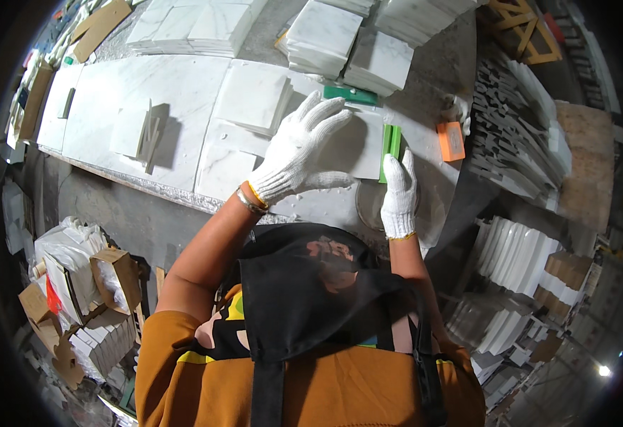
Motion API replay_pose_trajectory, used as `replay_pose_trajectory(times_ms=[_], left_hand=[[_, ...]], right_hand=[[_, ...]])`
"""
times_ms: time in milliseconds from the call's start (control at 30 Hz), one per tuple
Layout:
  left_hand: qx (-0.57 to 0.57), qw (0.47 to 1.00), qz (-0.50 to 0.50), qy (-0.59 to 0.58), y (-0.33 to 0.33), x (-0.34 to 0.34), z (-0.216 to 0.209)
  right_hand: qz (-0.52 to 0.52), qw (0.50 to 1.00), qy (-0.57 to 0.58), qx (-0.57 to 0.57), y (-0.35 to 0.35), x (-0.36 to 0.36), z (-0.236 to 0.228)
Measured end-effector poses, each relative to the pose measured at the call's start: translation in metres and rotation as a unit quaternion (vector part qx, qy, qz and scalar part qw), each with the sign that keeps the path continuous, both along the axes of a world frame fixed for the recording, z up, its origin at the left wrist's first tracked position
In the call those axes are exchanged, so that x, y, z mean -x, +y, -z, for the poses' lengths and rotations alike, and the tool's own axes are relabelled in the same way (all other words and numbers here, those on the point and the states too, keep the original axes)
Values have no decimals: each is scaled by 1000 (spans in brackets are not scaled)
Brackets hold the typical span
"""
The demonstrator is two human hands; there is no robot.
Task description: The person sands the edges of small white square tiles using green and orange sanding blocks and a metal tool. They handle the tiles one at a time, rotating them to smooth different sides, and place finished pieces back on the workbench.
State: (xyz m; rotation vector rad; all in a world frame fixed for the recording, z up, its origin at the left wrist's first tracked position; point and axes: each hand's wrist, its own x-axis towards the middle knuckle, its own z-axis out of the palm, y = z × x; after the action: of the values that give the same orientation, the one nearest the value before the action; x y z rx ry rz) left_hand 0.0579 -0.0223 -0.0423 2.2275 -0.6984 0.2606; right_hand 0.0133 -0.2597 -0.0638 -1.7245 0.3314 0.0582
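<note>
My left hand (pixel 298 149), in a white knitted glove, is spread over a white tile (pixel 365 146) with its fingers apart and nothing gripped. At the tile's right edge stands a bright green grooved block (pixel 391 142). My right hand (pixel 399 192), gloved the same way, has its fingers closed at the near end of this block; the thumb side partly hides the contact. Just beyond the tile lies a darker green block (pixel 350 95). An orange block (pixel 451 141) sits to the right of my right hand.
A low stack of white tiles (pixel 254 96) lies left of my left hand, with leaning tiles (pixel 135 132) farther left. Taller marble tile stacks (pixel 322 35) stand at the back. Dark-edged slabs (pixel 514 128) are piled at right. The table's near edge (pixel 133 174) runs across the left.
</note>
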Motion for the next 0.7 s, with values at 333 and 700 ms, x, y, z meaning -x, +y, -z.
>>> replay_pose_trajectory(times_ms=[333,700], left_hand=[[-3,1000,-9,4,0,3,0],[6,1000,-9,13,0,2,1]], right_hand=[[-35,957,-163,237,8,-4,-17],[-68,942,-201,259,13,-3,-31]])
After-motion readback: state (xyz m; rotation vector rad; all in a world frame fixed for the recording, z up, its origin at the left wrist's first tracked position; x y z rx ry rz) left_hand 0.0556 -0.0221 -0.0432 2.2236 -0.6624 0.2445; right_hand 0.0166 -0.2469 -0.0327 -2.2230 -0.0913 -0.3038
